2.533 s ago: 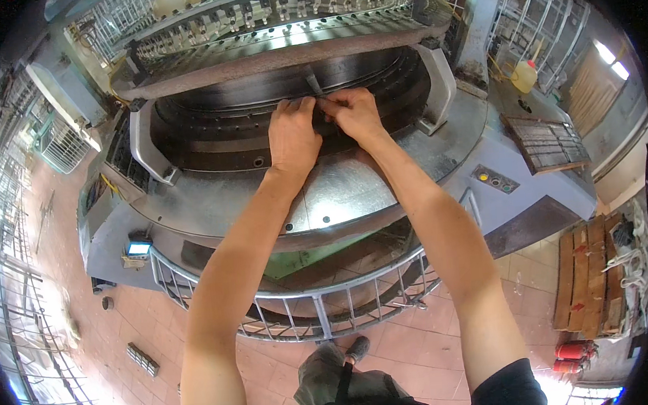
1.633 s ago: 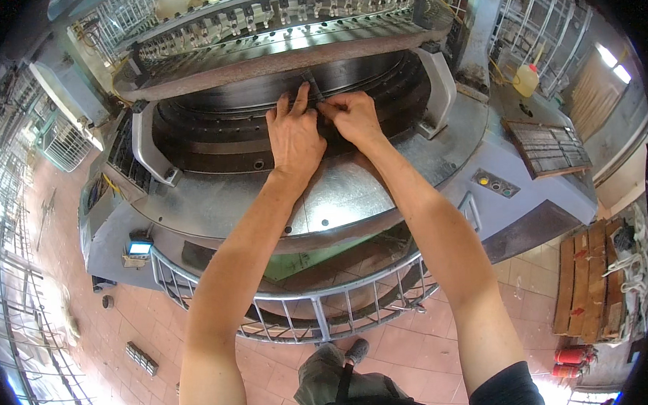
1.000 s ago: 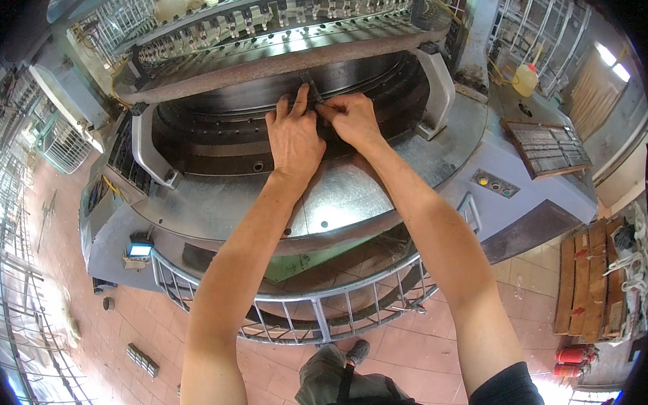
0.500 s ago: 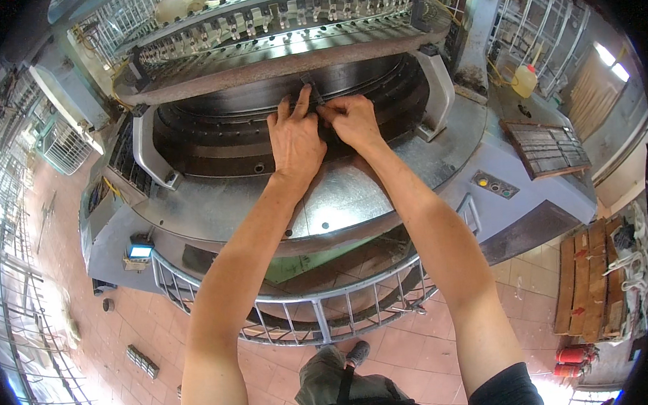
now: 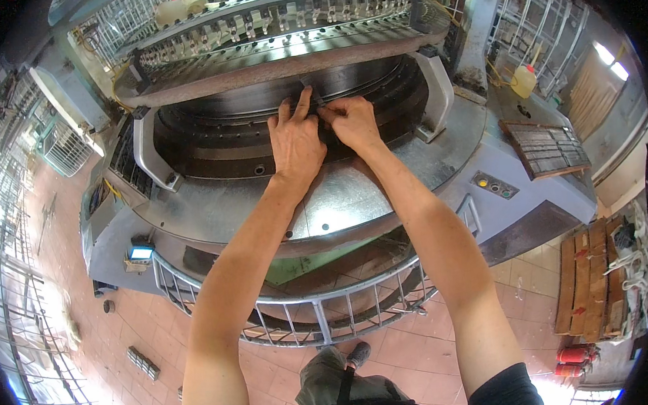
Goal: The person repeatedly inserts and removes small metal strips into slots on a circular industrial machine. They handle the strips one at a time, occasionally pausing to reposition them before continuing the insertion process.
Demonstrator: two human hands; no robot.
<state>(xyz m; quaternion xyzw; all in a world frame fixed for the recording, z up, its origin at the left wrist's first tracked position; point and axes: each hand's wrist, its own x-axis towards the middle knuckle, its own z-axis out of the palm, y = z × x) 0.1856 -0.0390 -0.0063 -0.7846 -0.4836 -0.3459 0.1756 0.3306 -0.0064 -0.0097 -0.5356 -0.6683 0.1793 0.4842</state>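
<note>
Both hands reach into the round opening of a large circular knitting machine (image 5: pixel 403 169), at its dark cylinder (image 5: pixel 236 104). My left hand (image 5: pixel 294 141) has its fingers stretched out, the fingertips against a small dark upright piece (image 5: pixel 306 80) at the cylinder's edge. Close beside it, my right hand (image 5: pixel 352 123) has thumb and fingers pinched together low on that dark spot. What the pinch holds is hidden by the fingers and too dark to make out. Below the hands runs the dark ring (image 5: pixel 218 164) with bolt holes.
Above the hands hangs the machine's upper ring (image 5: pixel 286 70) with yarn feeders. Grey brackets (image 5: pixel 440 95) flank the opening. A curved guard rail (image 5: pixel 320 318) stands before my legs. To the right are a framed tray (image 5: pixel 547 148), a button panel (image 5: pixel 494 184) and a yellowish bottle (image 5: pixel 524 81).
</note>
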